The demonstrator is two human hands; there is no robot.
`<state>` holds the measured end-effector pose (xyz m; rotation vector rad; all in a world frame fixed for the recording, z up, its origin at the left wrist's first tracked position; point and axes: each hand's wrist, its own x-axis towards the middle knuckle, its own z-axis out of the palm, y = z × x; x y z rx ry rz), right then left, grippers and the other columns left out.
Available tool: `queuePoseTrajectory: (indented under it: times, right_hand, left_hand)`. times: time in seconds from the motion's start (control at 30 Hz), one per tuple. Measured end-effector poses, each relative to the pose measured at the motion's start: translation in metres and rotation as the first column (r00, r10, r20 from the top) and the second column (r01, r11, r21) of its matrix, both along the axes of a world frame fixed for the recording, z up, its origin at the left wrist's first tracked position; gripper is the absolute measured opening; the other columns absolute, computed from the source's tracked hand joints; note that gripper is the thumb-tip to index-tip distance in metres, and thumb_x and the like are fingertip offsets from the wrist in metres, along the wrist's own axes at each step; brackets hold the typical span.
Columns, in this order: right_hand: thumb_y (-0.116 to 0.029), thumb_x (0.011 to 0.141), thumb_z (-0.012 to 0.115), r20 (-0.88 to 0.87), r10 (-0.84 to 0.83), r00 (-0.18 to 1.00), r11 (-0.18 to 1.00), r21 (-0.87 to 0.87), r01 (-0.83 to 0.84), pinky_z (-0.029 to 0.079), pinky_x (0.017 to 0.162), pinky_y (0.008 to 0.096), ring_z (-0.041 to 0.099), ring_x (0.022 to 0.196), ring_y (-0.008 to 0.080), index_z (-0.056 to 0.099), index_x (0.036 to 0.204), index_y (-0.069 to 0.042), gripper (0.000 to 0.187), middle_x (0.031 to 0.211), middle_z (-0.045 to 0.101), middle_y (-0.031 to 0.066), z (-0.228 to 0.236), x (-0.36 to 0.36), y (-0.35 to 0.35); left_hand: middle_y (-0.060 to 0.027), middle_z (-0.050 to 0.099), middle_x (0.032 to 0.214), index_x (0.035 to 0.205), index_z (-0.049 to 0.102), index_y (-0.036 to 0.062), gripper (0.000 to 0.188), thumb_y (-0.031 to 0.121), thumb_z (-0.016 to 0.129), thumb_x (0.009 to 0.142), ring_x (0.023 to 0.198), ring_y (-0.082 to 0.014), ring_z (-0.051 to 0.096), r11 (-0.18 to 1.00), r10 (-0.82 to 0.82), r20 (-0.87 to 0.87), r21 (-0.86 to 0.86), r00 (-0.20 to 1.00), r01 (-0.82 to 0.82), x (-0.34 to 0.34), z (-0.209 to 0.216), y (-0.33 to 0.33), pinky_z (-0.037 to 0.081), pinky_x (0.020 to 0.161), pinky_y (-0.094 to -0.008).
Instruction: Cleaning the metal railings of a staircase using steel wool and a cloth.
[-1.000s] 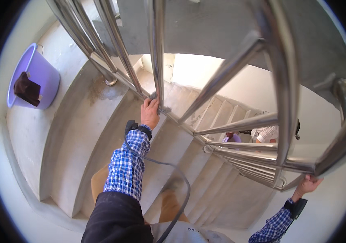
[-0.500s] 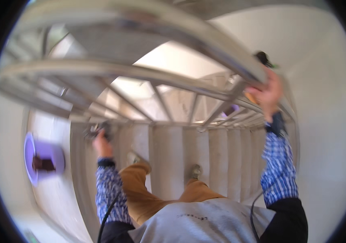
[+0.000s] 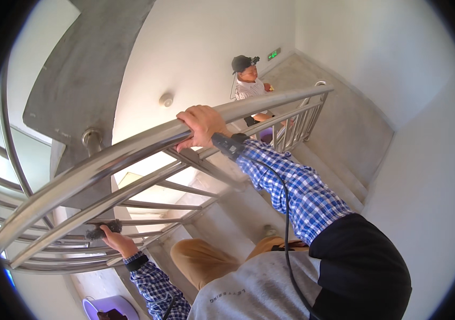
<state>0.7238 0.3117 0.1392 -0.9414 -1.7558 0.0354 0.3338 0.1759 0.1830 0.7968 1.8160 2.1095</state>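
My right hand (image 3: 202, 127) is closed over the shiny metal handrail (image 3: 147, 143) of a stair railing, its fingers curling round the far side. On that wrist sits a black device (image 3: 226, 145) with a cable running down the sleeve. Lower and to the left, my left hand (image 3: 120, 241) grips a dark grey, fuzzy scouring pad (image 3: 104, 229). The pad is against the thin metal bars (image 3: 145, 220) below the second rail (image 3: 107, 205). My left fingers are partly hidden behind the pad.
Below me at the lower left is a purple bucket (image 3: 123, 305) with a dark brown cloth in it. Grey stairs (image 3: 334, 173) go down at the right beside a white wall (image 3: 424, 133). Another person (image 3: 249, 88) in a dark cap is beyond the railing, near a second purple bucket (image 3: 266, 134).
The view has swung round. My right hand, on the handrail before too, now appears nearer the picture's middle. My left hand with the pad appears lower and further left. The other person has come into view.
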Motion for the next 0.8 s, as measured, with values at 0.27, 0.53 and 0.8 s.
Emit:
queuePoseTrajectory:
  times: [0.27, 0.53, 0.8]
  right_hand:
    - [-0.057, 0.048, 0.075, -0.027, 0.033, 0.999, 0.999, 0.028, -0.032, 0.045, 0.065, 0.0383, 0.056, 0.074, 0.0297, 0.056, 0.097, -0.006, 0.073, 0.08, 0.057, 0.0099, -0.012, -0.002, 0.003]
    - [-0.057, 0.048, 0.074, -0.008, -0.056, 0.998, 0.998, -0.031, 0.056, 0.044, 0.07, 0.0378, 0.055, 0.077, 0.0266, 0.056, 0.097, -0.008, 0.072, 0.085, 0.055, 0.0074, 0.002, -0.028, 0.0]
    - [-0.037, 0.05, 0.079, 0.166, 0.095, 0.982, 0.981, -0.182, -0.065, 0.043, 0.078, 0.0379, 0.053, 0.088, 0.0268, 0.052, 0.109, -0.008, 0.072, 0.096, 0.054, 0.0069, 0.023, -0.048, -0.036]
  left_hand:
    - [-0.008, 0.043, 0.132, 0.132, 0.041, 0.0074, 0.061, 0.045, 0.054, 0.086, 0.114, -0.0211, 0.045, 0.974, -0.224, 0.014, -0.011, 0.974, 0.224, -0.064, 0.016, 0.007, 0.034, 0.095, -0.0309]
    - [-0.0138, 0.052, 0.12, 0.124, 0.045, 0.0024, 0.067, 0.058, 0.04, 0.087, 0.105, -0.0278, 0.053, 0.993, -0.093, 0.064, 0.08, 0.994, 0.088, -0.088, -0.013, 0.047, 0.045, 0.088, -0.0386]
    - [-0.0104, 0.052, 0.123, 0.123, 0.048, 0.0064, 0.062, 0.055, 0.047, 0.084, 0.111, -0.0263, 0.05, 0.981, 0.077, 0.232, 0.155, 0.97, -0.115, -0.123, -0.008, 0.026, 0.04, 0.096, -0.0423]
